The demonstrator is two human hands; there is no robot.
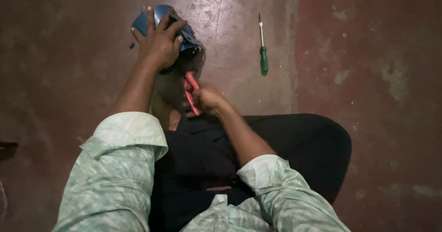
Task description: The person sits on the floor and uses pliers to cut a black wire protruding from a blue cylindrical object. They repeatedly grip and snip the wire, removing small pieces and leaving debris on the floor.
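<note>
My left hand [159, 41] presses down on top of a blue rounded housing [161, 14] that rests on the floor, fingers spread over it. A dark opening on the housing's near side faces me. My right hand [207, 98] grips red-handled pliers [190, 94], whose jaws point up into that dark opening. The pliers' tip is hidden in shadow. Both forearms come out of rolled pale green patterned sleeves.
A green-handled screwdriver [263, 48] lies on the floor to the right of the housing, tip pointing away. My legs in dark trousers [294, 140] are folded below my hands. The worn reddish-brown concrete floor [377, 75] stretches to the right and left.
</note>
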